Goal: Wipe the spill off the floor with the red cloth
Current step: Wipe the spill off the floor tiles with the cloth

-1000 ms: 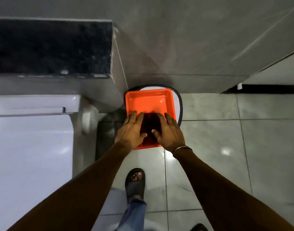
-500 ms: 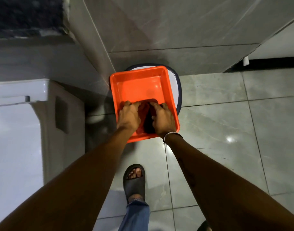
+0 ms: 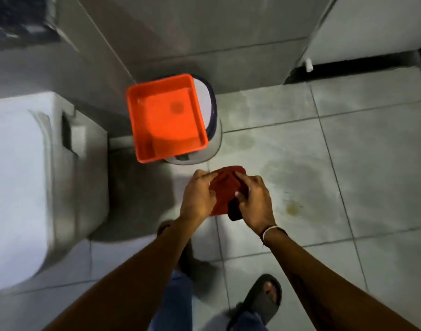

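Note:
The red cloth (image 3: 225,189) is bunched between both hands, held in the air above the tiled floor. My left hand (image 3: 197,197) grips its left side and my right hand (image 3: 255,204) grips its right side, with a dark fold hanging below. A faint yellowish spill (image 3: 293,185) spreads over the grey floor tiles just right of my hands, with a small darker yellow spot near its lower edge. The orange square basin (image 3: 167,117) holding some water rests on a round white bin beyond my hands.
A white toilet (image 3: 25,177) fills the left side. The round bin (image 3: 213,111) under the basin stands against a grey tiled wall. A white door with a dark gap beneath (image 3: 348,64) is at the upper right. My sandalled feet (image 3: 259,299) stand on the tiles below.
Both hands have lifted the red cloth out of the orange basin and drawn it back toward me, over the floor. The view has tilted down, and the spill has come into sight.

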